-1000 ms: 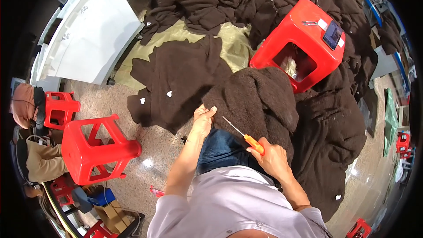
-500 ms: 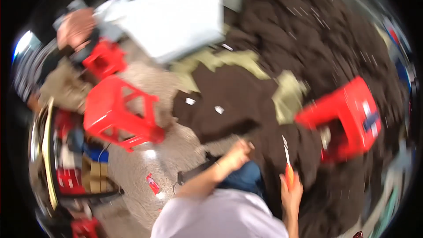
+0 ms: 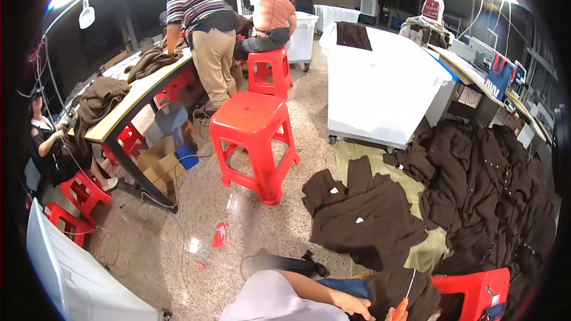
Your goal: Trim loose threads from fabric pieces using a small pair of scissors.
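Observation:
My left hand [image 3: 355,306] is low in the view over my lap, its fingers curled beside dark brown cloth; whether it grips the cloth is hidden. Just right of it, my right hand [image 3: 392,315] shows only partly at the lower edge. It is closed round an orange-handled tool [image 3: 402,308] with a thin metal blade [image 3: 411,283] pointing up and away from me. The tool's exact kind is unclear. Ahead of my hands, a dark brown knitted garment [image 3: 372,226] with small white labels is spread over yellowish sheeting [image 3: 433,248] on the floor.
A heap of brown garments [image 3: 493,190] lies to the right, by a red stool [image 3: 483,288]. Another red stool [image 3: 253,125] stands ahead, left of a white wheeled bin [image 3: 380,95]. People [image 3: 205,21] work at a long table [image 3: 140,98] at far left.
The view has swung up and to the left, bringing the table and people into sight. My hands now appear lower and closer together, with the orange-handled tool still in my right hand.

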